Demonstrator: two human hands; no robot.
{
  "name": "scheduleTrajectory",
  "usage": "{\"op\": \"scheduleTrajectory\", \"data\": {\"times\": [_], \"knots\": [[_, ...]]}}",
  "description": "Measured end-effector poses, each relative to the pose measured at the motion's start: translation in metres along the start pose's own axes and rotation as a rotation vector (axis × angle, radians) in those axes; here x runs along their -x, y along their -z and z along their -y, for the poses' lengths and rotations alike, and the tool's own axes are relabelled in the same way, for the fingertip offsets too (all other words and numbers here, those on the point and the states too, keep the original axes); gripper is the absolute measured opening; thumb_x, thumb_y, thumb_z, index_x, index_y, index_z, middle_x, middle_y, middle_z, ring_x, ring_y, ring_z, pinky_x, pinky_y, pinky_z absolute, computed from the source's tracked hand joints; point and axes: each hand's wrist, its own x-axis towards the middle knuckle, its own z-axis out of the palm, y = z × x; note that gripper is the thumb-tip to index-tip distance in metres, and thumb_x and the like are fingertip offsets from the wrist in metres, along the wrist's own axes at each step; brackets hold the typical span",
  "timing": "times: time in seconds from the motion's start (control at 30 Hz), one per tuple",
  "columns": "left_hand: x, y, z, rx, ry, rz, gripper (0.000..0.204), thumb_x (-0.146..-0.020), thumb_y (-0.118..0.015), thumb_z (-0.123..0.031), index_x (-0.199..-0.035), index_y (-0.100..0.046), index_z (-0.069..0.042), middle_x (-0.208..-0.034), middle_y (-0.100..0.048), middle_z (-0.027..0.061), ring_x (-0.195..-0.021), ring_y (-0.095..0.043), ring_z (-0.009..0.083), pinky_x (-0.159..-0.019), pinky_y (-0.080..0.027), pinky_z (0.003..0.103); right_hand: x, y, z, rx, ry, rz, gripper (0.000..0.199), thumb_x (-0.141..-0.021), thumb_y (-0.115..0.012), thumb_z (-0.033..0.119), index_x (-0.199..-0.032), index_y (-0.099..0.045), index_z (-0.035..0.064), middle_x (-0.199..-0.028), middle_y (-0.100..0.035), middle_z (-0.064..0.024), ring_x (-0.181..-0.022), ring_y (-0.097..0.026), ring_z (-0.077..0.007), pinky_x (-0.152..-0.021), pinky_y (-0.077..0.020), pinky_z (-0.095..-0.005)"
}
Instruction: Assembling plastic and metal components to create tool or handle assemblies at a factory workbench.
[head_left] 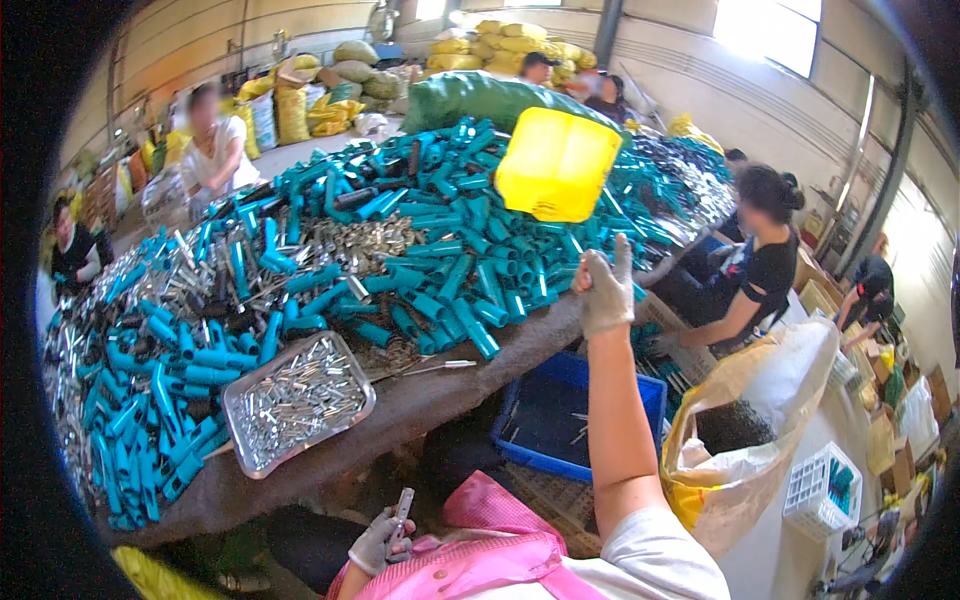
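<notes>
My left hand [372, 543], in a pale glove, is low by the pink apron [500, 545]. Its fingers are closed around a slim silver metal piece [403, 508] that points upward. My right hand [607, 295], also gloved, is raised at arm's length in front of the pile of teal plastic tubes [470, 260]. One digit points straight up; the other fingers look curled in, and no object shows in them. A yellow plastic tub [555, 165] rests on the pile just beyond this hand. A metal tray [298, 400] of small silver pins lies at the table's near edge.
Below the table edge stands a blue crate [580, 405] with a few thin rods inside. A large open woven sack [750, 440] and a white basket [822, 490] are to the right. Several people sit or stand around the table; stuffed sacks [510, 45] line the back.
</notes>
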Motion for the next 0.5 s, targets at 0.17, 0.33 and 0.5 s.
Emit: {"op": "scheduleTrajectory", "data": {"times": [0.17, 0.33, 0.5], "knots": [[0.0045, -0.0068, 0.0006, 0.035, 0.018, -0.056, 0.024, -0.089, -0.050, -0.017, -0.111, -0.041, -0.023, -0.084, -0.055, 0.0035, -0.047, -0.039, 0.0093, -0.037, -0.028, 0.022, -0.0021, 0.0058, -0.0071, -0.021, -0.019, 0.029, 0.077, -0.083, -0.053, 0.001, -0.143, -0.006, 0.0117, -0.077, -0.051, -0.0058, -0.055, -0.044, -0.0103, -0.050, -0.0359, -0.0246], [-0.0008, -0.0014, 0.0035, 0.039, 0.008, 0.027, 0.023, -0.090, -0.048, -0.018, -0.111, -0.040, -0.022, -0.085, -0.055, 0.0039, -0.047, -0.039, 0.0090, -0.038, -0.028, 0.021, -0.0019, 0.0068, -0.0027, -0.027, -0.023, 0.024, 0.077, -0.083, -0.054, 0.001, -0.143, -0.007, 0.0122, -0.077, -0.052, -0.0058, -0.056, -0.044, -0.0109, -0.051, -0.0361, -0.0245], [-0.0011, -0.0028, -0.0036, 0.022, 0.035, -0.016, 0.028, -0.089, -0.047, -0.019, -0.116, -0.039, -0.022, -0.087, -0.055, 0.0038, -0.049, -0.040, 0.0093, -0.039, -0.029, 0.021, 0.0013, 0.0018, 0.0010, -0.015, -0.010, 0.014, 0.080, -0.082, -0.054, 0.001, -0.144, -0.004, 0.0099, -0.076, -0.052, -0.0061, -0.056, -0.043, -0.0107, -0.052, -0.0366, -0.0250]]}}
